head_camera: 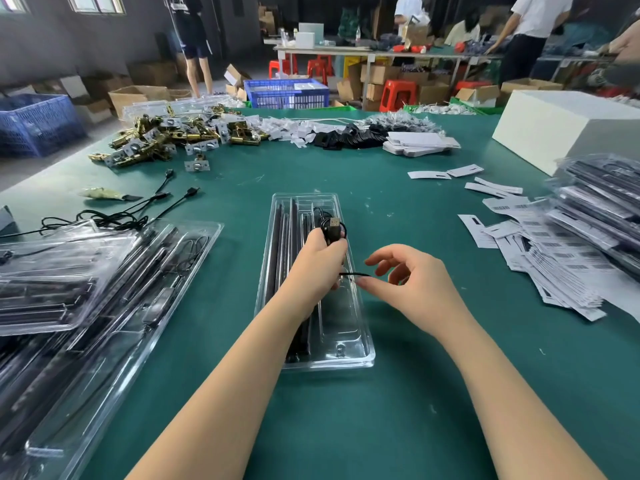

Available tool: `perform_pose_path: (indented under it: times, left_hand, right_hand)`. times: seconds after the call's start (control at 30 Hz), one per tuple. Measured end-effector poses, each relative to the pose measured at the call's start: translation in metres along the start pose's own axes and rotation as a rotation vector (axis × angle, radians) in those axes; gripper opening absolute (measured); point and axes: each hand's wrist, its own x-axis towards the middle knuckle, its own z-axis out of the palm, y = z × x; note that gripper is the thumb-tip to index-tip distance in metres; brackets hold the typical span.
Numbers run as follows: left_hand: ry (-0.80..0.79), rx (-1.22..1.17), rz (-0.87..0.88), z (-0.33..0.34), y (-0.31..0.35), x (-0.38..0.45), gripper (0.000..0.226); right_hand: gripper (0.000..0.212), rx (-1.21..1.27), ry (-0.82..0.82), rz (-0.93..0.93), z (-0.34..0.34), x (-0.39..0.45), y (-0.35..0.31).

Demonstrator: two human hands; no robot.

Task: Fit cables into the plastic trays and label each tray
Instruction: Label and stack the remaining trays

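The left hand [320,263] is gripping a coiled black cable [330,228], its fingers curled round the bundle so that the plug end is sticking up just above the knuckles. It is hovering over the middle of a clear plastic tray [360,355] that is lying lengthwise on the green table [398,427], running from beyond the hand back under the wrist. A long black strip is sitting in the tray's channel just left of the hand.

The right hand [412,282] is pinching the cable's loose end, a thin black strand coming out from under the left hand; thumb and forefinger are closing on it while the other fingers are spreading loosely above. This hand is hanging just right of the tray's edge.

Further right of that hand, white barcode labels [540,251] are lying scattered beside a heap of packed trays [602,202]. Left of the left hand, more trays [104,289] are lying stacked, with loose cables [131,209] trailing beyond them.
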Motion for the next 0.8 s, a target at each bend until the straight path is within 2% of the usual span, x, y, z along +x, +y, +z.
perform_pose_path:
  times: [0.07,0.13,0.23,0.33,0.4,0.47,0.57,0.6,0.8]
  left_hand:
    - [-0.032,-0.21,-0.103,0.002,0.004,-0.001,0.016]
    - [-0.079,-0.343,-0.115,0.005,0.006,-0.002,0.02]
    - [-0.13,-0.223,-0.046,0.008,0.009,-0.009,0.026]
    - [-0.139,-0.061,0.012,0.009,0.009,-0.015,0.039]
    - [-0.151,-0.027,0.017,0.009,0.01,-0.019,0.042]
    - [-0.157,0.073,0.064,0.011,0.008,-0.021,0.039]
    - [-0.131,0.279,0.097,0.013,0.004,-0.022,0.063]
    - [-0.124,0.326,0.117,0.013,0.003,-0.021,0.065]
    - [-0.088,0.385,0.116,0.008,0.005,-0.014,0.054]
  right_hand:
    - [0.019,-0.053,0.095,-0.159,0.006,-0.003,-0.007]
    - [0.014,-0.154,0.195,-0.332,0.011,-0.006,-0.014]
    - [0.025,-0.402,0.3,-0.514,0.012,-0.006,-0.015]
    - [0.042,-0.537,0.211,-0.631,0.008,-0.002,-0.009]
    - [0.042,-0.562,0.168,-0.653,0.006,0.0,-0.006]
    - [0.034,-0.561,0.149,-0.64,0.004,0.002,-0.005]
    - [0.023,-0.584,0.085,-0.609,0.002,0.004,-0.004]
    - [0.022,-0.592,0.057,-0.595,0.001,0.004,-0.004]
    - [0.03,-0.595,0.003,-0.598,0.006,0.004,-0.007]
